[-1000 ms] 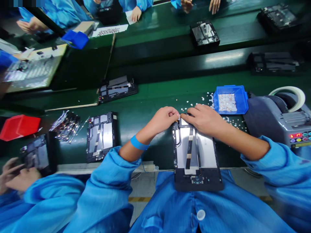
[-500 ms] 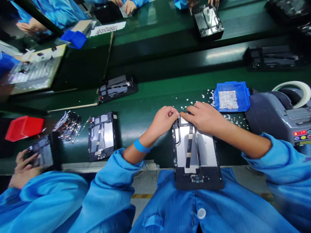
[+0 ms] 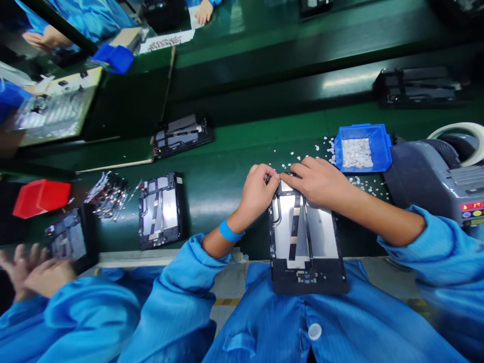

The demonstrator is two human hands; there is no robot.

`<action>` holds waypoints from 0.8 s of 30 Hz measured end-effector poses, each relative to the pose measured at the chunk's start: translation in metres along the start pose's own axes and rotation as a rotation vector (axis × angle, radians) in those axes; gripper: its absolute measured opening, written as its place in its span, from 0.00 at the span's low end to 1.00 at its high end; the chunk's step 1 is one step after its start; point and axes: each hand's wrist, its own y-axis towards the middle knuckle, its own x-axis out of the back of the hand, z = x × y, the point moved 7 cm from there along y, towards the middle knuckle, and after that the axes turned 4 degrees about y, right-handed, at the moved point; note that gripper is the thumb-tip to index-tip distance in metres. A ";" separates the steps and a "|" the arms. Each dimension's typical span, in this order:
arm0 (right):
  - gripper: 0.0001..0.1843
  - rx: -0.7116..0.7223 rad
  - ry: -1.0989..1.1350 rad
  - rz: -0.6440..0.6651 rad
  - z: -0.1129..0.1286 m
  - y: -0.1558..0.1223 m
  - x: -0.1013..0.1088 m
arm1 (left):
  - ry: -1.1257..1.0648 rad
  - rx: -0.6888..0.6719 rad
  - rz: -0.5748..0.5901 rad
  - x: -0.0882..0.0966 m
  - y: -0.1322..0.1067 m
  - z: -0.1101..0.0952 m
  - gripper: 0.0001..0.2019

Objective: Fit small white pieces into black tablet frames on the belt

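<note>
An opened tablet point(image 3: 325, 234), showing silvery battery panels and dark ribbon cables, lies before me with its lower end over the table edge, against my blue smock. At its top left corner, my left hand point(image 3: 257, 190) is closed in a pinch; whatever sits between the fingertips is too small to make out. My right hand point(image 3: 319, 180) is closed over the top edge, its fingers bent round the tablet and one fingertip meeting the left hand's fingertips. A blue bin point(image 3: 381, 151) of small whitish pieces stands beyond the right hand, with loose white pieces scattered round it.
A tape dispenser point(image 3: 423, 176) stands at right. Leftward lie a second opened tablet point(image 3: 166, 209), a heap of thin strips point(image 3: 108, 194) and a red bin point(image 3: 41, 197). A co-worker's hands point(image 3: 41, 272) are at far left. More opened tablets point(image 3: 183, 133) lie further back.
My left wrist has shifted slightly right and its fingers have curled more; my right hand stays put. The co-worker's hands at left have come off their tablet. A tablet across the table moved away.
</note>
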 end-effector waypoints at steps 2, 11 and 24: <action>0.18 0.001 0.006 -0.006 -0.001 -0.001 0.000 | -0.068 0.053 -0.019 0.000 0.000 0.005 0.05; 0.19 -0.007 0.033 -0.032 -0.004 -0.004 -0.004 | -0.435 0.324 0.132 -0.015 0.008 0.017 0.10; 0.20 -0.087 0.146 -0.230 -0.012 -0.028 0.021 | 0.008 -0.018 -0.100 0.022 -0.017 0.004 0.19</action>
